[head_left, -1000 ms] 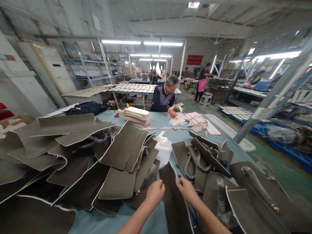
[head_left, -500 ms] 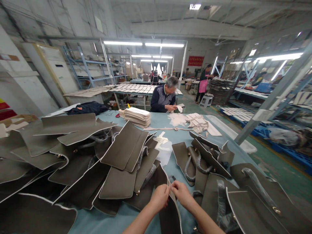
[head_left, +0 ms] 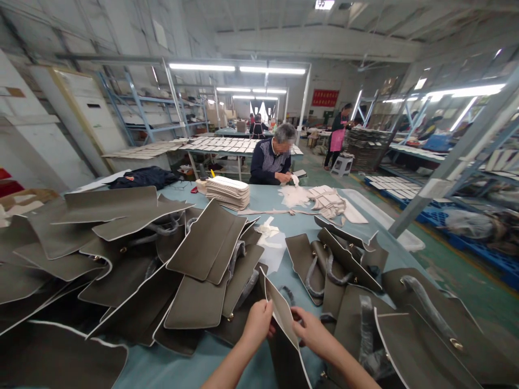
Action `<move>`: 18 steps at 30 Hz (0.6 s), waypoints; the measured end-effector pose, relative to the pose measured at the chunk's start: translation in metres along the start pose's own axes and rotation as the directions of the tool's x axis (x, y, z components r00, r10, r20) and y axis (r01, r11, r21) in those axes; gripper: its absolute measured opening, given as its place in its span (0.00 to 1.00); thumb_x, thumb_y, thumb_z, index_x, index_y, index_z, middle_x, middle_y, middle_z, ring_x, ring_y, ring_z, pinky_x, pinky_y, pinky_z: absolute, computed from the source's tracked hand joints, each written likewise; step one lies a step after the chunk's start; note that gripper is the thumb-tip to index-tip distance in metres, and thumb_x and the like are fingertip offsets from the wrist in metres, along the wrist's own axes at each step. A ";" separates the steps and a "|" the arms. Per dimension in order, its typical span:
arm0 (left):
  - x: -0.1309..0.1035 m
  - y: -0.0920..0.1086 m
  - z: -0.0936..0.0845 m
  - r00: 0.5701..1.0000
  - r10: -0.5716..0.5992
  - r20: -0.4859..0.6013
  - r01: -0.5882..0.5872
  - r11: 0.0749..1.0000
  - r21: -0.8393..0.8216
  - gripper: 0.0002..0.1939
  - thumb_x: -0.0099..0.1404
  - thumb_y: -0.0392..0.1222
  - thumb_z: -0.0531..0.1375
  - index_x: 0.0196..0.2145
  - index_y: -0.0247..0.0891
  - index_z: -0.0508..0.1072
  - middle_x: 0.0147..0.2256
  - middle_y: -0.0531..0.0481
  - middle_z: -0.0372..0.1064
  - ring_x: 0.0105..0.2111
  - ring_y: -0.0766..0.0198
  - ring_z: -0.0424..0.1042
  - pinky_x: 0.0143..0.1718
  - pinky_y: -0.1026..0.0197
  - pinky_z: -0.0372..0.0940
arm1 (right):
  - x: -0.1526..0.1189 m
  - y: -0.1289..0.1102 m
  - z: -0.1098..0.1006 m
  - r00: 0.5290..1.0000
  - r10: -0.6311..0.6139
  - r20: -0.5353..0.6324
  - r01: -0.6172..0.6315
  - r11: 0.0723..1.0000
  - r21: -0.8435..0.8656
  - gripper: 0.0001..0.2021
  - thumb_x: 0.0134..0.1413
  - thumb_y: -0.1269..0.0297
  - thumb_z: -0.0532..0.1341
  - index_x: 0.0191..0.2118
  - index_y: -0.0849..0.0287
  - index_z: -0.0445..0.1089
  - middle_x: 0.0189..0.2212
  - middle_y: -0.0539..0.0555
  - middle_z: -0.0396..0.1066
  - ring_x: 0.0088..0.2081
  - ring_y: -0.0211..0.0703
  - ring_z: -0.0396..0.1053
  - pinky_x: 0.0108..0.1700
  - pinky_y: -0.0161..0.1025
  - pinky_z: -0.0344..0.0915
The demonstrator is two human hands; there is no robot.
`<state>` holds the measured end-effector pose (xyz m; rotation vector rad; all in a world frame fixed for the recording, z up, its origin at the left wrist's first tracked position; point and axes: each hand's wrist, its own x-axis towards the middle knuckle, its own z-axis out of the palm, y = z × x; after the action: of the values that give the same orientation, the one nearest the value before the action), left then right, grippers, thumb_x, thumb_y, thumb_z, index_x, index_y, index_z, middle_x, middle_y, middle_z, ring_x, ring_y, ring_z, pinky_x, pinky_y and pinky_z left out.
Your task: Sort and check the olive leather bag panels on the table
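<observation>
Both my hands grip one olive-grey leather bag panel with a white edge, held upright over the near edge of the blue table. My left hand pinches its left face. My right hand holds the right side, and the panel's pale inner face is turned toward it. A big heap of similar grey panels lies to the left. More grey pieces with handles lie to the right.
Across the table a seated person handles white pieces beside a stack of pale panels. A dark garment lies far left. Another person stands in the aisle. Shelving racks stand at left and right.
The panel has been turned and tilted between my hands, so its pale inner face now shows. My hands closed together, then parted again. The seated person drew a hand back from the table.
</observation>
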<state>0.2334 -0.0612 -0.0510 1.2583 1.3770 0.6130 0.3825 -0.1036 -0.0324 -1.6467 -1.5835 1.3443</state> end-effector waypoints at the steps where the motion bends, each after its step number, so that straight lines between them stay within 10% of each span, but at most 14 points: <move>1: 0.000 -0.001 -0.001 1.000 -0.007 -0.001 0.007 1.000 -0.004 0.18 0.60 0.53 0.44 0.21 0.38 0.57 0.12 0.57 0.57 0.12 0.65 0.63 0.13 0.64 0.59 | -0.005 0.003 -0.001 0.999 0.028 0.041 -0.028 1.000 -0.011 0.17 0.46 0.63 0.51 0.43 0.58 0.64 0.35 0.56 0.67 0.28 0.41 0.67 0.19 0.32 0.58; 6: -0.009 -0.005 0.006 1.000 -0.008 0.021 0.009 1.000 -0.017 0.15 0.60 0.48 0.47 0.21 0.38 0.57 0.13 0.57 0.58 0.11 0.68 0.61 0.11 0.68 0.54 | -0.005 0.021 -0.031 0.996 0.084 -0.032 -0.090 0.914 -0.395 0.08 0.41 0.73 0.50 0.24 0.60 0.65 0.24 0.54 0.68 0.27 0.41 0.66 0.26 0.33 0.59; 9: -0.014 -0.001 0.017 0.999 -0.012 0.039 0.014 0.999 -0.045 0.13 0.61 0.45 0.46 0.21 0.37 0.58 0.14 0.56 0.59 0.11 0.69 0.60 0.10 0.69 0.52 | 0.003 0.018 -0.045 0.987 0.032 -0.156 -0.104 0.870 -0.483 0.11 0.43 0.75 0.48 0.29 0.61 0.66 0.28 0.57 0.70 0.34 0.45 0.67 0.36 0.38 0.60; 13: -0.013 0.011 0.024 0.999 -0.031 0.041 0.036 0.991 -0.126 0.13 0.62 0.43 0.44 0.22 0.37 0.58 0.14 0.56 0.60 0.13 0.68 0.64 0.12 0.67 0.57 | -0.007 -0.007 -0.030 0.945 -0.234 -0.227 0.113 0.887 -0.447 0.14 0.50 0.67 0.49 0.44 0.59 0.60 0.48 0.60 0.63 0.48 0.44 0.62 0.49 0.41 0.58; 18: -0.013 0.024 0.021 0.997 -0.051 0.059 0.064 0.967 -0.245 0.14 0.60 0.45 0.44 0.24 0.36 0.60 0.20 0.50 0.66 0.17 0.66 0.67 0.18 0.64 0.63 | -0.027 -0.022 -0.006 0.939 -0.311 -0.145 0.096 0.643 -0.760 0.08 0.43 0.71 0.57 0.34 0.59 0.66 0.51 0.62 0.61 0.49 0.55 0.61 0.48 0.47 0.60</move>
<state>0.2584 -0.0717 -0.0301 1.0245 1.2470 0.6841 0.3818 -0.1229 -0.0021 -1.8821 -2.2276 0.2891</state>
